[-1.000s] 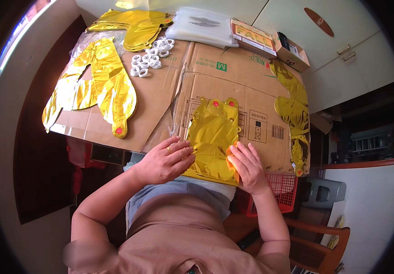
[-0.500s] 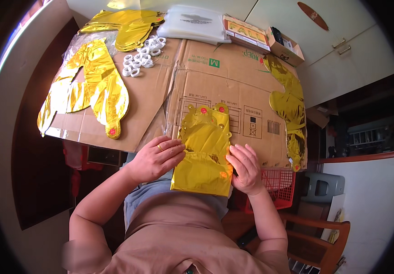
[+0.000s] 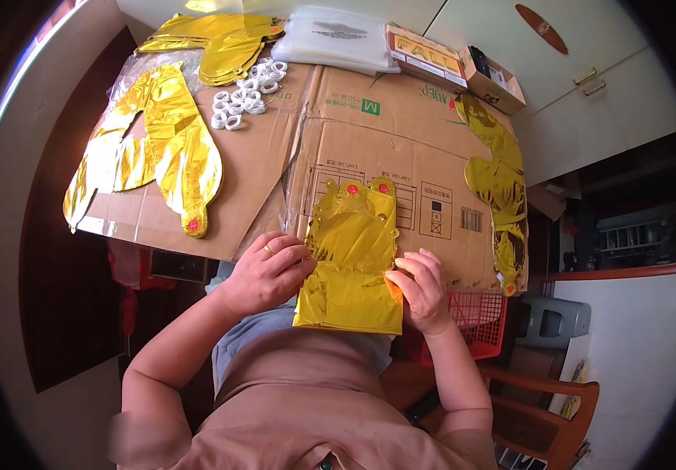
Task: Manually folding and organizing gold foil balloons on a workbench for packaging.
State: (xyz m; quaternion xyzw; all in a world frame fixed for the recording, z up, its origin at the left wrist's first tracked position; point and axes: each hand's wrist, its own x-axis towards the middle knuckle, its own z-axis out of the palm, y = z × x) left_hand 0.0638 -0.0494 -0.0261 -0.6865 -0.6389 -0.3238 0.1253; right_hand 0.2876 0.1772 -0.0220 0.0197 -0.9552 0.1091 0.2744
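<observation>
A gold foil balloon (image 3: 349, 274), folded flat into a long rectangle, hangs partly over the near edge of the cardboard in front of me. Small round tabs and two red dots show at its far end. My left hand (image 3: 273, 268), a ring on one finger, holds its left edge with fingers curled together. At the opposite edge, my right hand (image 3: 421, 288) pinches the foil between thumb and fingers, and an orange glint shows beside the thumb. Another flat gold balloon (image 3: 185, 149) lies spread out to the left. A third gold balloon (image 3: 494, 176) lies along the right side.
Cardboard (image 3: 255, 188) covers the table. Several white ribbon rolls (image 3: 236, 106) sit near a stack of gold balloons (image 3: 228, 47). Clear plastic bags (image 3: 334, 39), a flat box (image 3: 426, 55) and a small open box (image 3: 494, 82) stand at the back. A red basket (image 3: 475, 321) is below right.
The lower part of the folded balloon has shifted slightly right, and its right edge now sits in my right hand's pinch. My left hand has hardly moved.
</observation>
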